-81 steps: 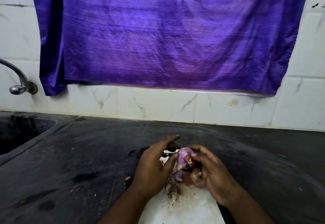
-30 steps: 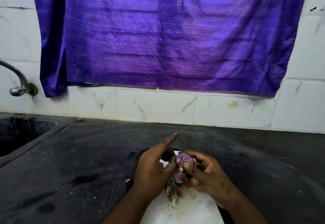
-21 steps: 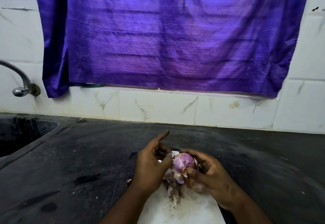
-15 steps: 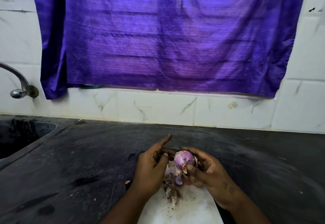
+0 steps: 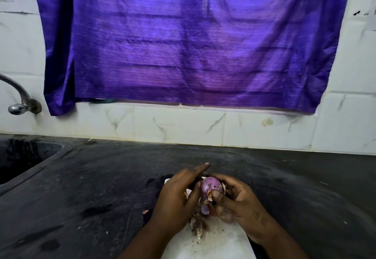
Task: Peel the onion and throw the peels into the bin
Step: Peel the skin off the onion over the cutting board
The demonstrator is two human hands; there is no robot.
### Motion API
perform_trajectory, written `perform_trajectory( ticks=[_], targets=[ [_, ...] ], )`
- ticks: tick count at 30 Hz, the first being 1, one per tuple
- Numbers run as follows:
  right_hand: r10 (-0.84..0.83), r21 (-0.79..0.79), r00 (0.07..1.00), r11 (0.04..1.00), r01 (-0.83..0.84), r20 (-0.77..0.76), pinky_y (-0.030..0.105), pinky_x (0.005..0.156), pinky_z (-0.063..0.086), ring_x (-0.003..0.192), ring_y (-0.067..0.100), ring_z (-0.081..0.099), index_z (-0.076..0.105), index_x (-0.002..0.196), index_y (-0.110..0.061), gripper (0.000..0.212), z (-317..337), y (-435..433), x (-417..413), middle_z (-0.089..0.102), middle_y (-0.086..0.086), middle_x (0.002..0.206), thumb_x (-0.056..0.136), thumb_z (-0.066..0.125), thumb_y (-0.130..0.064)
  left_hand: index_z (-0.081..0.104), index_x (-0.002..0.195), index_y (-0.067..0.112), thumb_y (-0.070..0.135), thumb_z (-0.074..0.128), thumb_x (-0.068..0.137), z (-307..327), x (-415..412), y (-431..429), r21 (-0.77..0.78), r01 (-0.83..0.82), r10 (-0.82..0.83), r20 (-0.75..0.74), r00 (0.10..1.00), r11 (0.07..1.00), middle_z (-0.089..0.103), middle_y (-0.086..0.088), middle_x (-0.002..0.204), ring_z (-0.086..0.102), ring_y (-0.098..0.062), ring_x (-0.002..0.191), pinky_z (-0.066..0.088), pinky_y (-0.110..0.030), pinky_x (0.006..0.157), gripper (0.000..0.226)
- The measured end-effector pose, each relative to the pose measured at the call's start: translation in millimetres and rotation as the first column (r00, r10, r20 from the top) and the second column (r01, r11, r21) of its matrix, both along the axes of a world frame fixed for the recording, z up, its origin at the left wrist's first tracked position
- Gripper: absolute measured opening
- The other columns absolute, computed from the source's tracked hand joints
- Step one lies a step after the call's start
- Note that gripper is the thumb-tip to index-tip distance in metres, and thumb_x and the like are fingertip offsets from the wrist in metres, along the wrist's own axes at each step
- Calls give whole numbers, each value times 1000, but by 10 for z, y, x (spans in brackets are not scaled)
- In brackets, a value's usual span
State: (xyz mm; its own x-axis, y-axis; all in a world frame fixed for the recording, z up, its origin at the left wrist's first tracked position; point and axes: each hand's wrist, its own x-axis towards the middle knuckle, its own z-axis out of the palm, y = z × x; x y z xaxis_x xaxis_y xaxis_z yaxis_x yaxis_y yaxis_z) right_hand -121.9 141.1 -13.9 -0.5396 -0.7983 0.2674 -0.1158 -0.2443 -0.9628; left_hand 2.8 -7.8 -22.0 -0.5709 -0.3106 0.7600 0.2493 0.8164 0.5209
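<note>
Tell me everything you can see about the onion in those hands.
The onion is small, round and purple, its glossy flesh mostly bared, with pale papery scraps of skin clinging to its lower side. It is held above a white board between both hands: the left hand grips its left side, index finger straight out; the right hand cups its right side, thumb pressing a loose flap of skin. Torn peels lie on the board below.

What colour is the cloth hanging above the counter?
Purple hanging cloth, clearest in the head view.
</note>
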Motion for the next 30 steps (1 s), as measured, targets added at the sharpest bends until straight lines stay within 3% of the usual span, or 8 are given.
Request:
perform_trajectory(
  ticks=[2, 8, 13, 16, 18, 23, 26, 30],
  targets=[
    [-9, 1, 999, 1000, 9, -31, 57, 89, 57, 98, 31, 77, 77, 116, -28, 34, 5, 7, 14, 79, 12, 113, 84, 80, -16, 58, 143, 38, 13, 63, 97, -10, -5, -7, -71, -37, 38, 5, 999, 997, 70, 18, 117, 67, -3, 106, 55, -25, 87, 53],
    [5, -5, 1000, 1000, -5, -12, 35, 76, 65, 95, 27, 79, 75, 116, -19, 35, 13, 1, 11, 81, 9, 109, 82, 74, -11, 52, 147, 33, 7, 61, 89, -52, -28, -42, -243, -126, 143, 54, 988, 962, 71, 10, 118, 64, -5, 104, 51, -21, 87, 64],
    [-8, -32, 999, 999, 10, 53, 47, 85, 64, 103, 33, 76, 74, 121, -15, 37, -19, -7, -56, 77, 15, 116, 85, 74, -11, 54, 145, 41, 19, 60, 102, -38, -39, -33, 65, 6, -7, 8, 1000, 998, 70, 18, 117, 69, -7, 106, 59, -30, 87, 49],
    [9, -33, 998, 999, -7, 64, 42, 80, 64, 105, 33, 76, 72, 123, -13, 39, -18, -6, -66, 77, 16, 118, 84, 75, -12, 60, 139, 42, 13, 65, 100, -37, -48, -6, 217, 72, -73, -3, 997, 974, 71, 18, 112, 72, -10, 102, 62, -33, 83, 49],
    [3, -35, 998, 999, -1, 64, 39, 78, 64, 103, 32, 77, 72, 123, -13, 41, -21, -10, -61, 77, 17, 117, 83, 75, -13, 62, 137, 41, 8, 64, 100, -36, -37, -10, 198, 54, -54, -5, 999, 979, 71, 19, 113, 72, -10, 103, 60, -29, 84, 49],
    [25, -26, 998, 999, -23, 56, 52, 85, 63, 104, 37, 76, 72, 124, -12, 43, -40, -17, -47, 77, 17, 117, 82, 77, -16, 61, 139, 35, 3, 58, 97, -43, -28, -13, -14, -51, 51, 13, 999, 999, 69, 18, 119, 66, -3, 111, 57, -32, 90, 53],
    [-39, -32, 999, 999, 39, 14, 40, 84, 64, 105, 28, 77, 74, 120, -17, 38, -30, -33, -55, 78, 10, 116, 82, 76, -16, 58, 142, 37, 8, 55, 98, -43, -36, -4, 66, -50, 50, 1, 999, 997, 69, 18, 120, 67, -4, 111, 57, -31, 91, 53],
    [-61, -42, 998, 997, 62, 11, 48, 92, 62, 107, 31, 75, 76, 118, -23, 34, -32, -31, -79, 78, 9, 117, 84, 76, -17, 59, 140, 41, 18, 62, 103, -45, -45, 20, 199, 9, -12, 13, 1000, 980, 72, 18, 115, 71, -7, 106, 60, -34, 88, 44]
  ],
)
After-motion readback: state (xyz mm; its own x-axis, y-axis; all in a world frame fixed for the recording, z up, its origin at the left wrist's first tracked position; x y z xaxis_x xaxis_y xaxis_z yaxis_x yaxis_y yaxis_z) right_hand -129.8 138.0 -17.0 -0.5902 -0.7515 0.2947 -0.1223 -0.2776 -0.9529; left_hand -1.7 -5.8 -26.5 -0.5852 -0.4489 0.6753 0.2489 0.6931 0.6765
